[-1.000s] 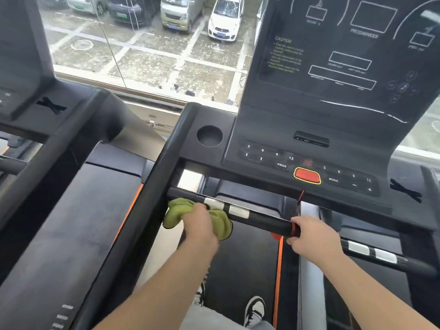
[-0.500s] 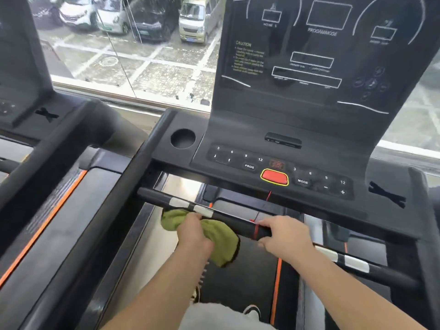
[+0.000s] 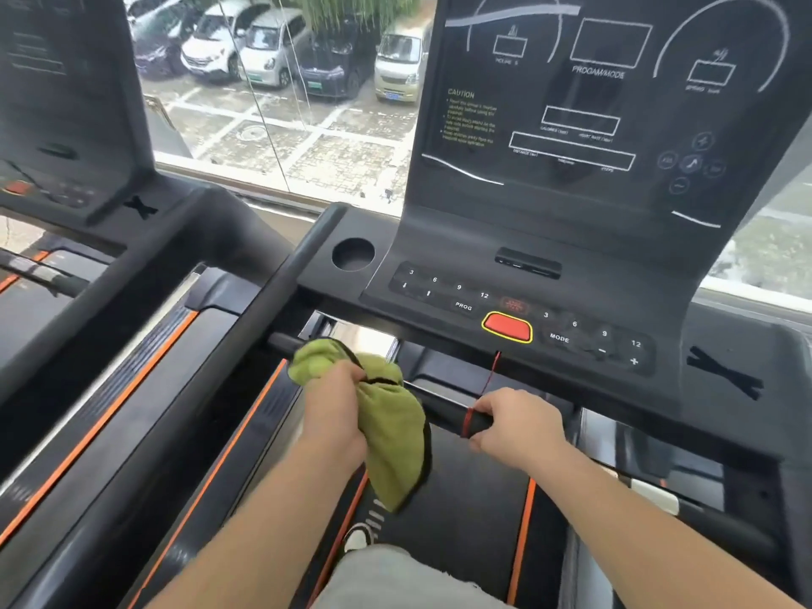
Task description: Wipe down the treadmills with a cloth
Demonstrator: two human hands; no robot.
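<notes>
Cloth back on the bar, near its left end

Head view: left hand [image 3: 336,410] clamps the cloth [image 3: 395,437] over the bar [image 3: 439,408], up from just under it half a second ago, so wiping resumes; a tail hangs down. Right hand [image 3: 518,428] grips the bar mid-length beside a red cord [image 3: 491,375] from the console [image 3: 615,265]; both block a rightward sweep. Second treadmill [image 3: 132,327] stands left.

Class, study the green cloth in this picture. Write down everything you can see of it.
The cloth is yellow-green, soft and fleecy-looking, with a dark edge. The left hand grips its bunched upper part against the black bar below the treadmill's console. One end pokes out left of the hand; the larger part hangs loose in folds above the belt. The right hand holds the bar further along, clear of the cloth.
</notes>
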